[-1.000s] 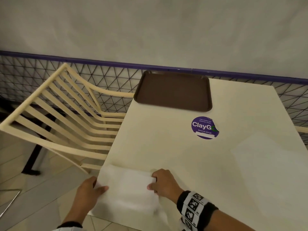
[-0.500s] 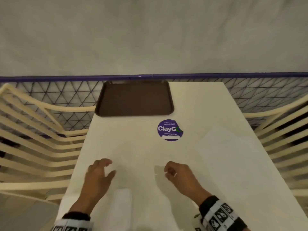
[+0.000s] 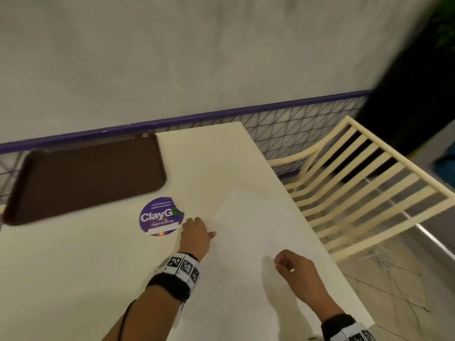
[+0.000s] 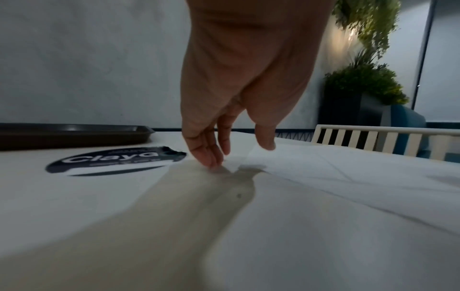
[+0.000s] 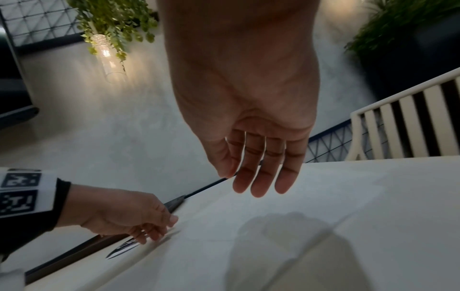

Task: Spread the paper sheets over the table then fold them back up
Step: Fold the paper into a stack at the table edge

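A thin white paper sheet (image 3: 258, 225) lies spread flat on the right half of the cream table (image 3: 73, 267); faint fold creases show on it in the left wrist view (image 4: 348, 177). My left hand (image 3: 197, 232) reaches down at the sheet's left edge. Its fingertips (image 4: 211, 161) touch the table beside the paper's corner, with the thumb just above the paper. My right hand (image 3: 285, 263) hovers a little above the near part of the sheet (image 5: 311, 206). Its fingers (image 5: 263, 183) hang relaxed and hold nothing.
A brown tray (image 3: 86, 178) sits at the table's far left, and a round purple ClayGo sticker (image 3: 160, 216) lies just left of my left hand. A cream slatted chair (image 3: 369, 193) stands off the right edge. A wire mesh fence (image 3: 295, 126) runs behind the table.
Both hands have left the folded sheet at the near left corner and moved right to the spread sheet. The view has swung right, and the folded sheet is out of sight.
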The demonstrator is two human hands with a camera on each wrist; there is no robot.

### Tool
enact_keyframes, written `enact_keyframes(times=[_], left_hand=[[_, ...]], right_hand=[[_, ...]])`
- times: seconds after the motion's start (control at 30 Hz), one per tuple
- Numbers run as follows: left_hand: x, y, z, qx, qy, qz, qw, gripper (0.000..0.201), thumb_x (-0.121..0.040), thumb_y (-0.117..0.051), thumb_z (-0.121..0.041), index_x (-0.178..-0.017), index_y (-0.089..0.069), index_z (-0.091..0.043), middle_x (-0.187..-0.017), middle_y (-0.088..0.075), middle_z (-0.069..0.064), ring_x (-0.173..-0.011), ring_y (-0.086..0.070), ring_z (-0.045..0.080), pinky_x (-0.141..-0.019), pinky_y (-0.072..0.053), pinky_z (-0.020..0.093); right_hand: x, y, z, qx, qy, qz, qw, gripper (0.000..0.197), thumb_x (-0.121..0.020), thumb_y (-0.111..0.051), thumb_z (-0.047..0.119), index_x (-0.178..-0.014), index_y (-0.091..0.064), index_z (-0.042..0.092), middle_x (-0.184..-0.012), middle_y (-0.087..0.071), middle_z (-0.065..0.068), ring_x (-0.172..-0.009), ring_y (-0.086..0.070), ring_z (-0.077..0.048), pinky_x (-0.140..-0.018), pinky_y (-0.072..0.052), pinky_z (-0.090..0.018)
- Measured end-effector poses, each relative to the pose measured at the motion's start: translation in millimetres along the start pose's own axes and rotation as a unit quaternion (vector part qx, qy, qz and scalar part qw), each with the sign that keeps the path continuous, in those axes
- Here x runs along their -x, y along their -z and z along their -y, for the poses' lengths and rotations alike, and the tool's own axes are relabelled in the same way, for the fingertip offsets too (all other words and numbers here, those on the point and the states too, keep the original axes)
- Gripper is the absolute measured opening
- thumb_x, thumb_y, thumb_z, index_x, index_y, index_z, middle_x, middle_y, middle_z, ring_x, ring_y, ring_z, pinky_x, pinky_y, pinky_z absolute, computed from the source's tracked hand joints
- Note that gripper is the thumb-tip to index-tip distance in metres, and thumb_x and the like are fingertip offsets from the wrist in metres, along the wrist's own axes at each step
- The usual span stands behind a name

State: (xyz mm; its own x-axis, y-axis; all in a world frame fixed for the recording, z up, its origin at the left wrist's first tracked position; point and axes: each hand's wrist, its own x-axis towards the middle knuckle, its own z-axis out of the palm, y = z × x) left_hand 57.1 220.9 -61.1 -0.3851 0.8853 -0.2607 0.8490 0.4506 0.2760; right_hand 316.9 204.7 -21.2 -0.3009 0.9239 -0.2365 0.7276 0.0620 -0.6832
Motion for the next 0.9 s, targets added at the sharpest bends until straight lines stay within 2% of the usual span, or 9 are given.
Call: enact_keyframes(times=[0.17, 0.37, 0.43, 0.5, 0.57, 0.67, 0.73, 0.8, 0.9], left_hand=[[-16, -9, -15, -0.032, 0.038, 0.052, 0.997, 0.054, -0.092, -0.053, -0.035, -0.128, -0.035, 0.002, -0.129, -0.046, 0.012, -0.122, -0.047, 0.025, -0.098, -0.038, 0.03], [-14, 0, -19, 0.098, 0.066, 0.041, 0.992, 0.021, -0.085, -0.061, -0.018, -0.104, -0.059, -0.009, -0.111, -0.062, 0.009, -0.105, -0.058, 0.028, -0.086, -0.045, 0.032], [-4, 8, -23, 0.121, 0.045, -0.008, 0.992, 0.011, -0.086, -0.059, -0.018, -0.096, -0.062, -0.014, -0.102, -0.066, 0.006, -0.096, -0.06, 0.025, -0.08, -0.044, 0.03], [5, 18, -27, 0.144, 0.009, -0.057, 0.988, 0.007, -0.087, -0.059, -0.019, -0.091, -0.062, -0.013, -0.095, -0.068, 0.006, -0.089, -0.062, 0.025, -0.075, -0.044, 0.03], [17, 28, -29, 0.176, -0.039, -0.089, 0.98, 0.007, -0.088, -0.06, -0.019, -0.09, -0.062, -0.013, -0.09, -0.069, 0.005, -0.087, -0.062, 0.023, -0.071, -0.044, 0.029], [44, 48, -32, 0.186, -0.113, -0.118, 0.969, 0.007, -0.089, -0.059, -0.02, -0.093, -0.062, -0.015, -0.092, -0.07, -0.001, -0.089, -0.063, 0.016, -0.076, -0.049, 0.029], [62, 64, -30, 0.203, -0.132, -0.14, 0.96, 0.007, -0.09, -0.059, -0.021, -0.094, -0.062, -0.016, -0.089, -0.07, -0.004, -0.085, -0.064, 0.014, -0.076, -0.051, 0.03], [79, 82, -22, 0.242, -0.111, -0.166, 0.949, 0.003, -0.09, -0.059, -0.019, -0.091, -0.061, -0.017, -0.081, -0.066, -0.008, -0.078, -0.062, 0.008, -0.072, -0.052, 0.028], [97, 103, 0, 0.311, -0.066, -0.208, 0.925, 0.009, -0.088, -0.061, -0.014, -0.084, -0.062, -0.022, -0.076, -0.066, -0.012, -0.074, -0.063, 0.004, -0.07, -0.051, 0.022]], right_hand=[[-4, 15, -30, -0.007, -0.017, 0.013, 1.0, 0.027, -0.085, -0.061, 0.008, -0.069, -0.056, 0.029, -0.065, -0.061, 0.014, -0.066, -0.052, -0.001, -0.061, -0.04, -0.01], [-19, 16, -28, 0.018, -0.004, 0.054, 0.998, 0.03, -0.087, -0.06, 0.013, -0.071, -0.053, 0.037, -0.072, -0.06, 0.011, -0.067, -0.054, -0.007, -0.064, -0.042, -0.011], [-27, 17, -16, 0.054, 0.039, 0.061, 0.996, 0.026, -0.088, -0.058, 0.015, -0.08, -0.053, 0.039, -0.082, -0.06, 0.016, -0.077, -0.054, -0.004, -0.07, -0.042, -0.014], [-37, 18, 4, 0.119, 0.106, 0.046, 0.986, 0.025, -0.089, -0.057, 0.018, -0.108, -0.056, 0.035, -0.107, -0.055, 0.019, -0.101, -0.047, -0.001, -0.086, -0.038, -0.018], [-49, 19, 27, 0.165, 0.196, 0.017, 0.966, 0.05, -0.087, -0.059, 0.017, -0.134, -0.043, 0.028, -0.134, -0.044, 0.014, -0.128, -0.034, -0.006, -0.104, -0.029, -0.021], [-68, 17, 69, 0.244, 0.345, 0.018, 0.906, 0.073, -0.081, -0.064, 0.01, -0.142, -0.028, 0.026, -0.148, -0.034, 0.006, -0.142, -0.02, -0.017, -0.113, -0.013, -0.034], [-77, 15, 95, 0.276, 0.397, 0.038, 0.875, 0.062, -0.081, -0.065, 0.01, -0.136, -0.038, 0.024, -0.133, -0.052, 0.002, -0.134, -0.036, -0.018, -0.116, -0.012, -0.04], [-81, 18, 118, 0.278, 0.398, 0.062, 0.872, 0.033, -0.087, -0.06, 0.015, -0.119, -0.056, 0.021, -0.109, -0.066, 0.0, -0.11, -0.054, -0.02, -0.112, -0.026, -0.04], [-78, 21, 143, 0.225, 0.358, 0.141, 0.895, 0.013, -0.089, -0.058, 0.024, -0.098, -0.065, 0.018, -0.094, -0.068, 0.0, -0.085, -0.057, -0.02, -0.079, -0.041, -0.033]])
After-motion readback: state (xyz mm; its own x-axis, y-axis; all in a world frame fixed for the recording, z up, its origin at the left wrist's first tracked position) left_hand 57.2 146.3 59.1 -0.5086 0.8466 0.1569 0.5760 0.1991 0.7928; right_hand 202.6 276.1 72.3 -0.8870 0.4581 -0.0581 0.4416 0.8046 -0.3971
